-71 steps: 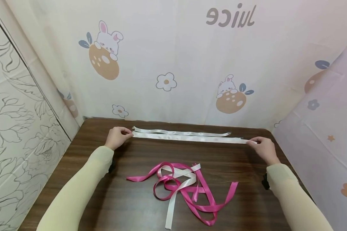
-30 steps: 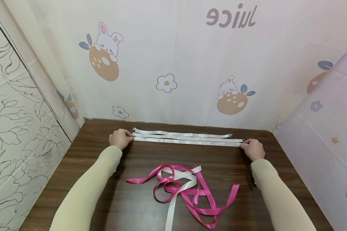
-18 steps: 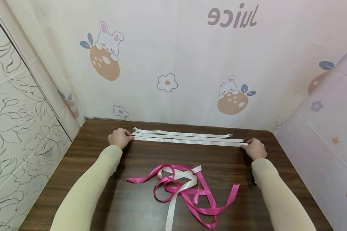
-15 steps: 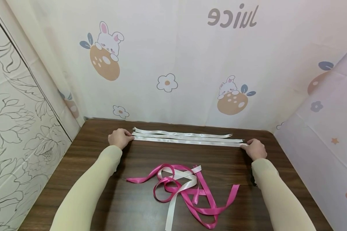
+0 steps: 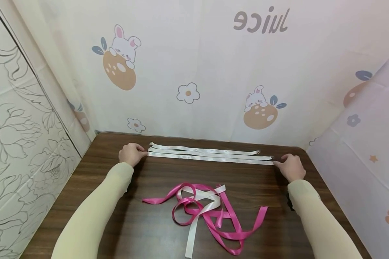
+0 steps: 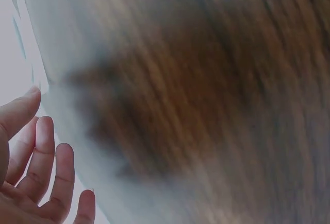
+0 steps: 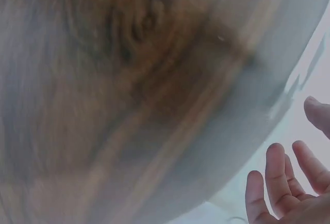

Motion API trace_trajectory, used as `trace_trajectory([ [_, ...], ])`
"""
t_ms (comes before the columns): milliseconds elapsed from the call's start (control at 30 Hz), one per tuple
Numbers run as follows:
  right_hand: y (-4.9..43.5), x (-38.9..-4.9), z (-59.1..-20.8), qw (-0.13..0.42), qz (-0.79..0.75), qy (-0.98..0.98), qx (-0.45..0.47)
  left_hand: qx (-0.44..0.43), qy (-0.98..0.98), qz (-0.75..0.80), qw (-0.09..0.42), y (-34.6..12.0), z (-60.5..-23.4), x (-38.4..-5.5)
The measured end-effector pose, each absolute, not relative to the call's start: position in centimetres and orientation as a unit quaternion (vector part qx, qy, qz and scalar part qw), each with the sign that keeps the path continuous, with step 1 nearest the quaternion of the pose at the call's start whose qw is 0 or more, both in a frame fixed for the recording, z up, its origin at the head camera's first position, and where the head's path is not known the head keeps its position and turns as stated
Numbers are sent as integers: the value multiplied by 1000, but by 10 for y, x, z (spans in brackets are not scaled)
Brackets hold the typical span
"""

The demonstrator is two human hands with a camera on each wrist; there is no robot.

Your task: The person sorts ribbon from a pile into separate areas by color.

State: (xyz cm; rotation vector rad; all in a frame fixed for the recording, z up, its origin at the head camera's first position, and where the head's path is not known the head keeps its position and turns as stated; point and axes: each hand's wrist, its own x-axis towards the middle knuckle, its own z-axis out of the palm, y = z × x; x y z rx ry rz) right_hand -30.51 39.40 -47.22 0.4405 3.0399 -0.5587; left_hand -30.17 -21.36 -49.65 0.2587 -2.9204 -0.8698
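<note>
3 white ribbons (image 5: pixel 210 154), long axes approx. L-R, slightly nearer at R; L fingers (image 6: pixel 45 134) & R fingers (image 7: pixel 276 167) apart

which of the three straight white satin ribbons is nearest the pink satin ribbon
The front white satin ribbon, its ends at the left hand and right hand; the other two lie behind it.
</note>
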Motion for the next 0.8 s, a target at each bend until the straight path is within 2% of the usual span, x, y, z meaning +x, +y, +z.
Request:
trace_trajectory([
  [367,372,-293,-442,-50,-172,982,52,49,-948,-302,81,-212,-476,-293],
  [800,337,-275,-426,-53,-187,981,-21,9,-947,-309,84,-194,-461,-281],
])
